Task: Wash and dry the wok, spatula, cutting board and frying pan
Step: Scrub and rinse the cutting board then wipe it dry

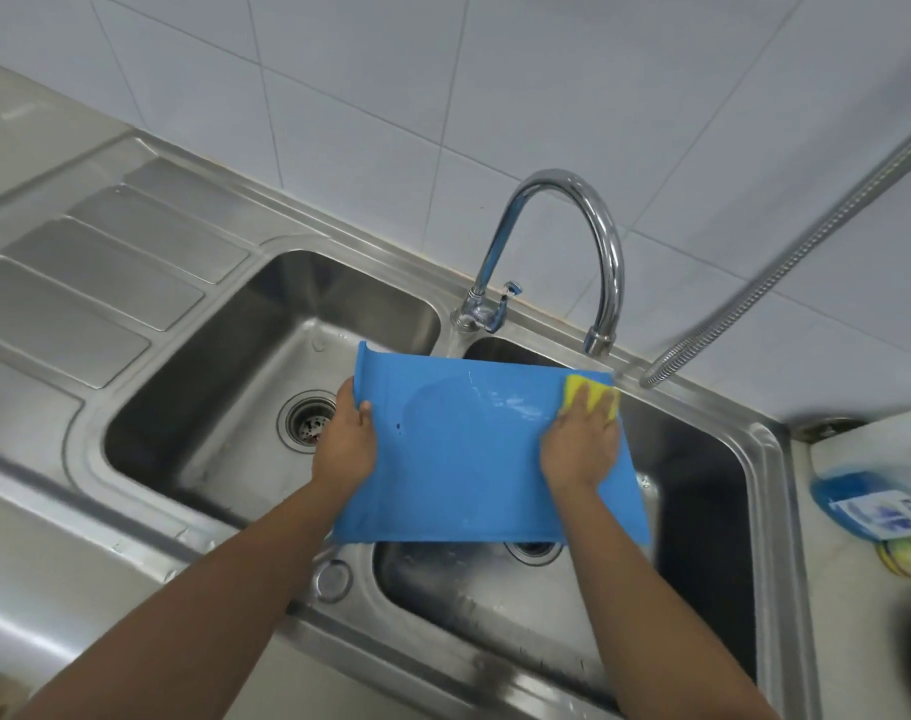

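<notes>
One blue cutting board (458, 459) is held over a steel sink (770, 511) with two basins, spanning their divider; one curved tap (572, 226) arches above it; two hands work it. The left hand (346, 449) has its grip clenched on the board's left edge, thumb on top; the right hand (580, 444) presses one yellow sponge (580, 389) flat at the far right corner, fingers covering most of it. A blue bottle (869, 506) on the desk at right is blurred and cut off.
</notes>
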Tool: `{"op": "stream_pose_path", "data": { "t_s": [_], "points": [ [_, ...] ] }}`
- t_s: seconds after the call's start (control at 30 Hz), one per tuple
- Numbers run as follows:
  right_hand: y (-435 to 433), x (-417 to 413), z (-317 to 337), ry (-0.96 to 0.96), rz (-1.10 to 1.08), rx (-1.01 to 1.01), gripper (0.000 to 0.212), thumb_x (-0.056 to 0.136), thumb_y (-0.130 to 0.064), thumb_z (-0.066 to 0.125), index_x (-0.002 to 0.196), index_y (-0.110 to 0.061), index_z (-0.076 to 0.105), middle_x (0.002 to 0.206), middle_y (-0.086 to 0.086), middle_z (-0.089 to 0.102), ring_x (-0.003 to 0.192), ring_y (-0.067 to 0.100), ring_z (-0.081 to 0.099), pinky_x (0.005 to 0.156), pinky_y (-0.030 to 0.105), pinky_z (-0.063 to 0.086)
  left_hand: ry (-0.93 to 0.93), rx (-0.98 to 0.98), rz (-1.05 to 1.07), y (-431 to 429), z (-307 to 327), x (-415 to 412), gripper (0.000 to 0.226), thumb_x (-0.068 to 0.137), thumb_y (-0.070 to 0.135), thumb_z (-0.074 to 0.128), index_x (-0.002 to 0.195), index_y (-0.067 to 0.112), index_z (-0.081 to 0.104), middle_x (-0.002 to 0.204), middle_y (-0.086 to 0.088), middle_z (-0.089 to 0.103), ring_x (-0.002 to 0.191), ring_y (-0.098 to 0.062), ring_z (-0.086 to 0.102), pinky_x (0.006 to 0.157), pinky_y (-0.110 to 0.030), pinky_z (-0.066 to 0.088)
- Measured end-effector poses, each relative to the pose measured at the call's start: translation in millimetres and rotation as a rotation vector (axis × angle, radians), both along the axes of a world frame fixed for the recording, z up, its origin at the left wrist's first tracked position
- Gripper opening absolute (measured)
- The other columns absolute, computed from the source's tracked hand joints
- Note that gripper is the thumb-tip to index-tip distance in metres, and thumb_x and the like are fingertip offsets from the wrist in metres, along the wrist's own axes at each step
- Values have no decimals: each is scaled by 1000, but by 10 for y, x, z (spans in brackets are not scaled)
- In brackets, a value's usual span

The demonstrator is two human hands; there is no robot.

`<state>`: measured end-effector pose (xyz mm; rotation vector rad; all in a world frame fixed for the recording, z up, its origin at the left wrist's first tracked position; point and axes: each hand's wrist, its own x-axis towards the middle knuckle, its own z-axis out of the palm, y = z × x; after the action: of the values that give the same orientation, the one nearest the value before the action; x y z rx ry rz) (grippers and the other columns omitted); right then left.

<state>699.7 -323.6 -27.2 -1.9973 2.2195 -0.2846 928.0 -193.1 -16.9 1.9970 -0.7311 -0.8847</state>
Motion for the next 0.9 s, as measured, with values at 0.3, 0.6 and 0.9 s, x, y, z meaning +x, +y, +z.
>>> {"op": "stream_pose_path", "data": {
  "t_s": [0.3,0.6,0.9],
  "points": [
    [674,-680,-144,125,388,-104,52,94,-31,26,141,-23,46,151,15,38,123,37,49,100,45,43,-2,-3,4,3,-8,-3,41,105,30,30,146,30,29,108,1,58,96,-26,57,85,-39,45],
    [1635,-53,-99,48,423,-129,50,88,-32,39,136,-29,54,147,6,46,111,33,52,91,47,46,6,-26,17,6,3,-9,41,105,29,31,145,28,31,109,1,56,95,-24,55,83,-37,42],
    [806,955,50,47,888,82,47,90,-31,36,135,-39,49,154,-5,35,127,31,44,106,58,33,99,-138,73,22,-36,17,40,105,32,26,141,31,44,133,5,57,121,-18,53,106,-40,38]
  ]
}}
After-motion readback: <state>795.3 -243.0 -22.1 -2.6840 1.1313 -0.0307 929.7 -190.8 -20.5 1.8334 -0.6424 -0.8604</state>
